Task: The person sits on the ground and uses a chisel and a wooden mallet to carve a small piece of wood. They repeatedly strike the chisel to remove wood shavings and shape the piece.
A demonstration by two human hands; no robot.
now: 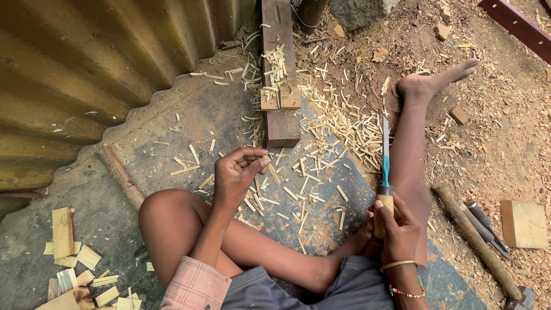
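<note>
My right hand (396,227) grips the wooden handle of a chisel (385,166), its blue-and-steel blade pointing away from me along my outstretched right leg. My left hand (240,172) hovers above my bent left knee, fingers curled in with fingertips pinched together; whether a small wood sliver sits between them I cannot tell. Ahead of both hands lies a dark wooden block (280,69) with a few small pale wood pieces on top. Pale wood chips (338,123) are strewn over the ground between the block and my legs.
A corrugated metal sheet (86,63) leans at the left. A round wooden stick (121,177) lies by my left knee. A hammer (479,247), two more chisels (488,227) and a flat wood block (523,224) lie at right. Cut wood offcuts (74,270) pile at lower left.
</note>
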